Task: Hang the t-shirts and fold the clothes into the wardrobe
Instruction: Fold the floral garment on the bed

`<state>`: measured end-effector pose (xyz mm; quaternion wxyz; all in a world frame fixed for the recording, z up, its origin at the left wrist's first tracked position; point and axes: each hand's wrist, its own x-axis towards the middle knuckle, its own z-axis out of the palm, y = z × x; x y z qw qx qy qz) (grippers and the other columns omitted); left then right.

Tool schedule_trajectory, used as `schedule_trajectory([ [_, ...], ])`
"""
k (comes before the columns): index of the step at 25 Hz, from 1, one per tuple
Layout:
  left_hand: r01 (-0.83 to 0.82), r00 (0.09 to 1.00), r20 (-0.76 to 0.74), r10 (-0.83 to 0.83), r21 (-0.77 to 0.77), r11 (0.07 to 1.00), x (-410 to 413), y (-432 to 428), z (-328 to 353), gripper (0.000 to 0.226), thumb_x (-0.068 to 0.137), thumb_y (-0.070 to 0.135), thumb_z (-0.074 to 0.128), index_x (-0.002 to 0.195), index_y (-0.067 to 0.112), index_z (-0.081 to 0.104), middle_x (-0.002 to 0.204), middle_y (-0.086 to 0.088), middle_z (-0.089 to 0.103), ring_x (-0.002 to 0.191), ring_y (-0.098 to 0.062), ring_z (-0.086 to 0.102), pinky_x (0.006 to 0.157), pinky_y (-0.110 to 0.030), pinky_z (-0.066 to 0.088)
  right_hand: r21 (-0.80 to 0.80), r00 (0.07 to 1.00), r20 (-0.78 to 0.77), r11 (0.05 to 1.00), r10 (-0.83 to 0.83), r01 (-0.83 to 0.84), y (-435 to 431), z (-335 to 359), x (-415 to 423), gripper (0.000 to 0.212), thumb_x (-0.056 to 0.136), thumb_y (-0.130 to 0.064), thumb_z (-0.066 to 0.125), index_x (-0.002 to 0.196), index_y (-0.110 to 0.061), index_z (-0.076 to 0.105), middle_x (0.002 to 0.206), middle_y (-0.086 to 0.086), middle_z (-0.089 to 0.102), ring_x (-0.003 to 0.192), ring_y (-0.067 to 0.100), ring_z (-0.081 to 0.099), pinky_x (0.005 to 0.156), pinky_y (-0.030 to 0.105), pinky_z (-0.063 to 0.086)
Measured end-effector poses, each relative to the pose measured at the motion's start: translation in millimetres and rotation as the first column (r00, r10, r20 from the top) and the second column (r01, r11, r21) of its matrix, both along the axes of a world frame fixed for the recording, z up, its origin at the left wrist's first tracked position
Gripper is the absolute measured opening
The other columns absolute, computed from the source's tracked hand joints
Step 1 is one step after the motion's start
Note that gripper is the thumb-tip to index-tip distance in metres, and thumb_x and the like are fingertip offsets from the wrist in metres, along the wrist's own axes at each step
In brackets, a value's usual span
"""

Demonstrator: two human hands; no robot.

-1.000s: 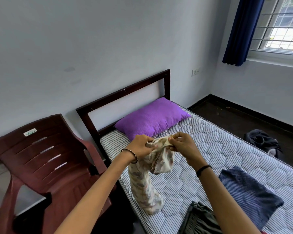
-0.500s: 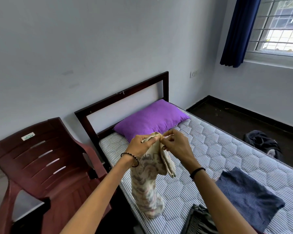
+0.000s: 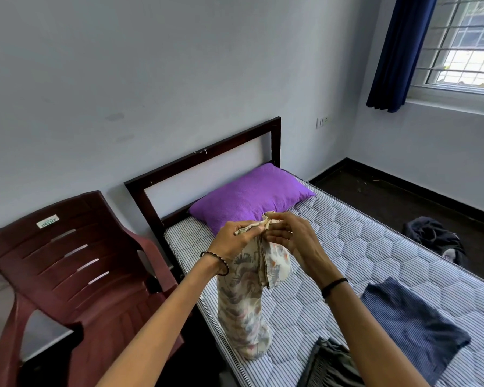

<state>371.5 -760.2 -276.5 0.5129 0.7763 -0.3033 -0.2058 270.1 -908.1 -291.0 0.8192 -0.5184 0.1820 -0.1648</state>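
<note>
Floral garment (image 3: 243, 311), top edge pinched by left hand (image 3: 235, 238), right hand (image 3: 292, 239).

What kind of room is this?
Probably a bedroom: a bed with a pillow, a curtained window, and clothes on the mattress, one garment held by the left hand and right hand.

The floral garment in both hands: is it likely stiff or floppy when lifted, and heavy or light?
Probably floppy: the floral garment hangs limp from the left hand and right hand, its lower end bunching at the mattress edge. Likely light, since finger pinches at its top edge seem enough to hold it.
</note>
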Motion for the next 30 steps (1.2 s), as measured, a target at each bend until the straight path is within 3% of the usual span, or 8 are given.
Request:
schedule_trajectory([
  [5, -0.006, 0.983, 0.185, -0.005, 0.058, 0.998, 2, 2, 0, 0.030, 0.079, 0.044, 0.079, 0.102, 0.024, 0.078, 0.083, 0.008, 0.076, 0.074, 0.002, 0.066, 0.070, -0.021, 0.050, -0.294, 0.999, -0.029, 0.956, 0.018, -0.026, -1, -3, -5, 0.033, 0.089, 0.003, 0.070, 0.121, -0.004, 0.064, 0.097, 0.015, 0.073, 0.087, 0.024, 0.071, 0.078, 0.029, 0.060],
  [9, 0.019, 0.932, 0.354, -0.082, 0.178, 0.984, 14, 5, -1, 0.034, 0.079, 0.054, 0.070, 0.105, 0.033, 0.076, 0.090, 0.014, 0.076, 0.085, 0.002, 0.068, 0.080, -0.027, 0.054, -0.865, 0.999, -0.003, 0.501, -0.051, 0.023, -13, -8, -1, 0.057, 0.073, -0.007, 0.082, 0.124, -0.023, 0.065, 0.119, -0.006, 0.060, 0.101, 0.009, 0.055, 0.089, 0.031, 0.046],
  [13, 0.078, 0.868, 0.445, -0.218, 0.312, 0.947, 16, 13, 1, 0.047, 0.071, 0.065, 0.058, 0.106, 0.039, 0.074, 0.097, 0.014, 0.076, 0.090, -0.003, 0.069, 0.081, -0.024, 0.052, -0.924, 0.952, -0.284, 0.235, 0.109, -0.303, -22, -5, 1, 0.066, 0.071, -0.022, 0.081, 0.132, -0.036, 0.060, 0.129, -0.021, 0.052, 0.127, 0.003, 0.033, 0.108, 0.038, 0.020],
  [16, 0.095, 0.862, 0.454, -0.226, 0.294, 0.951, 17, 20, 3, 0.042, 0.073, 0.067, 0.060, 0.102, 0.041, 0.074, 0.089, 0.015, 0.075, 0.082, -0.002, 0.068, 0.075, -0.025, 0.052, -0.859, 0.858, -0.512, 0.000, 0.035, -0.512, -34, -17, 0, 0.042, 0.079, -0.030, 0.080, 0.119, -0.031, 0.067, 0.119, -0.013, 0.061, 0.128, 0.009, 0.036, 0.109, 0.039, 0.011],
  [18, 0.078, 0.868, 0.458, -0.193, 0.259, 0.963, 19, 27, 5, 0.040, 0.074, 0.065, 0.059, 0.101, 0.040, 0.074, 0.089, 0.017, 0.075, 0.083, 0.000, 0.069, 0.076, -0.028, 0.054, -0.849, 0.850, -0.527, 0.059, -0.008, -0.526, -42, -24, -5, 0.022, 0.081, -0.037, 0.080, 0.101, -0.029, 0.073, 0.098, -0.005, 0.072, 0.111, 0.016, 0.056, 0.106, 0.043, 0.030],
  [21, -0.012, 0.865, 0.492, -0.103, 0.226, 0.974, 28, 37, 3, 0.039, 0.076, 0.065, 0.056, 0.098, 0.038, 0.073, 0.081, 0.016, 0.073, 0.077, -0.002, 0.068, 0.073, -0.034, 0.054, -0.787, 0.894, -0.446, 0.459, 0.042, -0.414, -55, -25, -13, 0.025, 0.074, -0.037, 0.089, 0.076, -0.019, 0.072, 0.073, -0.003, 0.069, 0.072, 0.010, 0.060, 0.071, 0.030, 0.045],
  [25, -0.038, 0.934, 0.357, -0.005, 0.115, 0.993, 35, 44, 2, 0.035, 0.077, 0.062, 0.067, 0.090, 0.032, 0.076, 0.078, 0.006, 0.074, 0.074, -0.008, 0.067, 0.077, -0.042, 0.054, -0.385, 0.982, -0.169, 0.912, 0.084, -0.144, -60, -16, -22, 0.028, 0.073, -0.019, 0.088, 0.095, -0.004, 0.078, 0.092, 0.010, 0.078, 0.087, 0.019, 0.073, 0.077, 0.026, 0.057],
  [30, -0.002, 0.948, 0.317, -0.043, 0.142, 0.990, 41, 37, 23, 0.021, 0.080, 0.043, 0.079, 0.090, 0.026, 0.078, 0.083, 0.007, 0.075, 0.079, -0.006, 0.067, 0.084, -0.040, 0.052, -0.335, 0.997, -0.028, 0.940, -0.073, 0.059, -56, 1, -17, 0.016, 0.085, -0.008, 0.079, 0.100, -0.004, 0.077, 0.091, 0.007, 0.079, 0.085, 0.013, 0.074, 0.070, 0.016, 0.056],
])
